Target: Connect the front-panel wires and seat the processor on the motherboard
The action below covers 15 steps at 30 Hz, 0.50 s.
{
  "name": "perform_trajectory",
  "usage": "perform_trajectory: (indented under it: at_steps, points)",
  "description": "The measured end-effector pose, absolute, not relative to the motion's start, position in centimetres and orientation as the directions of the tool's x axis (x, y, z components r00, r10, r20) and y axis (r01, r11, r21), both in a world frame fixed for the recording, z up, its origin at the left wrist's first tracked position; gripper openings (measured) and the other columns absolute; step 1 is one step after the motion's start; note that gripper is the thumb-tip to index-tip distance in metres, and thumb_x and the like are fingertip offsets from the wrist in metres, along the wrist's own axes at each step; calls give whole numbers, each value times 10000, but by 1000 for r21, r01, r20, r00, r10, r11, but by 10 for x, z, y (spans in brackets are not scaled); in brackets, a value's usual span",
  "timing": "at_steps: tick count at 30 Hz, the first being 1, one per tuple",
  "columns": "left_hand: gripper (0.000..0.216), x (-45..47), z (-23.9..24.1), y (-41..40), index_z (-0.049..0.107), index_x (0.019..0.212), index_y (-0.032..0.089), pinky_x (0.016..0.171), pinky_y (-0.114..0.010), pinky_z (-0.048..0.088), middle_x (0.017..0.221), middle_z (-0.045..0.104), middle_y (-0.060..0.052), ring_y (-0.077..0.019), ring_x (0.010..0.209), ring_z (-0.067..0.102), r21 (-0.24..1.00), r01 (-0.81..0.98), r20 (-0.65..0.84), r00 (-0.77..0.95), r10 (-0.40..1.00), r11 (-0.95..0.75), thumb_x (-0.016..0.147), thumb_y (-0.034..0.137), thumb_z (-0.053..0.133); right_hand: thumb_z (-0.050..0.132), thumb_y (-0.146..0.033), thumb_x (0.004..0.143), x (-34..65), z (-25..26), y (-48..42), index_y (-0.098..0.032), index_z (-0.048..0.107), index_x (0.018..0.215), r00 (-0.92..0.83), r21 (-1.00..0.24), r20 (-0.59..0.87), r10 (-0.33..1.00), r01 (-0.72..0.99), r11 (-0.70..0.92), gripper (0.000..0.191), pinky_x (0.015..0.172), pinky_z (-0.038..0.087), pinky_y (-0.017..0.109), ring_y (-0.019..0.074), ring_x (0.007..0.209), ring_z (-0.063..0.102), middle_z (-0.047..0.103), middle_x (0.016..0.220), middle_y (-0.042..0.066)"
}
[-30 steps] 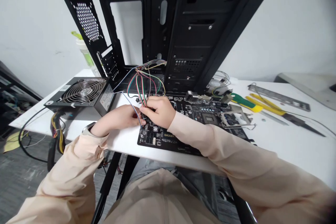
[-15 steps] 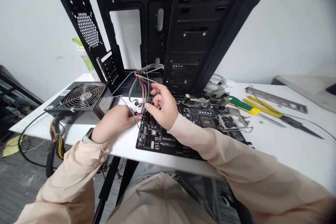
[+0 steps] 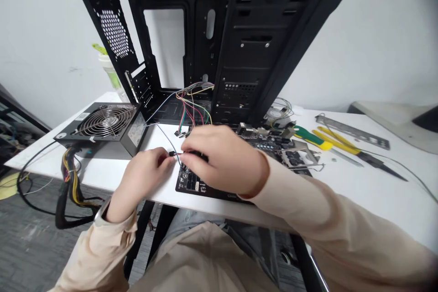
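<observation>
My left hand (image 3: 146, 169) is closed, with thumb and forefinger pinching a small black cable connector (image 3: 172, 153) at the left edge of the motherboard (image 3: 212, 191). Facing it, my right hand (image 3: 219, 157) reaches over the board, its thumb and fingertips pinched on the thin wire that runs from that connector. A blue wire (image 3: 167, 137) passes between the two hands down to the board's corner. Behind them, a bundle of thin coloured wires (image 3: 195, 86) comes out of the black computer case (image 3: 201, 54). My right hand hides the middle of the board.
To the left, a power supply (image 3: 130, 139) sits on the white table, its sleeved cables (image 3: 65, 191) hanging over the edge. On the right lie a green-and-yellow screwdriver (image 3: 313, 138), a yellow-handled tool (image 3: 337, 141) and a metal I/O plate (image 3: 356, 131). A bottle (image 3: 111, 70) stands behind the case.
My right hand has come down and toward the left hand, from the raised wires to the wire at the connector. The left hand has shifted slightly down and left, pulling the connector clear of the board.
</observation>
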<state>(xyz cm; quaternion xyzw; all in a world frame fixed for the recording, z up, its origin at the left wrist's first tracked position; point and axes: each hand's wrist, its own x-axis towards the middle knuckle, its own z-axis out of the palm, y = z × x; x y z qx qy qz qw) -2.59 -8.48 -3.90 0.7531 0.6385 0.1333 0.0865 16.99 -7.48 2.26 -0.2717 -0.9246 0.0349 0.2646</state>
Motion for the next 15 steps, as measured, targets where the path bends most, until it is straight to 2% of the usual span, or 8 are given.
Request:
perform_trajectory:
  at_steps: [2, 5, 9, 12, 15]
  points:
    - [300, -23, -45, -94, 612, 819, 204, 586, -293, 387, 771, 693, -52, -214, 685, 625, 369, 912, 127, 144, 981, -182, 908, 357, 369, 502, -285, 908, 162, 4, -72, -90, 689, 841, -753, -196, 298, 587, 554, 809, 278, 717, 438, 332, 206, 771, 584, 650, 804, 107]
    - [243, -19, -55, -104, 601, 943, 189, 688, -321, 439, 890, 697, -66, -234, 810, 633, 438, 870, 196, 155, 968, -228, 877, 318, 406, 549, -302, 886, 151, -24, -64, -86, 690, 846, -749, -188, 228, 622, 593, 783, 261, 743, 442, 341, 222, 793, 587, 653, 808, 116]
    - [394, -20, -64, -106, 494, 1196, 182, 796, -376, 456, 1009, 694, -74, -263, 904, 630, 485, 820, 261, 197, 945, -304, 831, 326, 529, 527, -210, 879, 148, -51, -58, -120, 667, 747, -754, -194, 352, 554, 521, 831, 213, 760, 441, 319, 179, 719, 559, 641, 728, 73]
    - [444, -22, -66, -104, 469, 1242, 199, 825, -386, 454, 1037, 696, -68, -269, 943, 629, 485, 808, 260, 230, 938, -333, 817, 291, 562, 480, -205, 897, 149, -63, -58, -139, 643, 736, -710, -158, 493, 503, 496, 854, 239, 711, 437, 298, 167, 689, 546, 623, 705, 58]
    - [435, -22, -66, -104, 474, 1248, 204, 799, -394, 452, 996, 704, -66, -274, 930, 633, 470, 819, 254, 231, 939, -329, 823, 263, 550, 436, -221, 919, 150, -69, -61, -149, 628, 760, -694, -81, 542, 474, 518, 851, 259, 645, 419, 301, 164, 645, 550, 616, 720, 51]
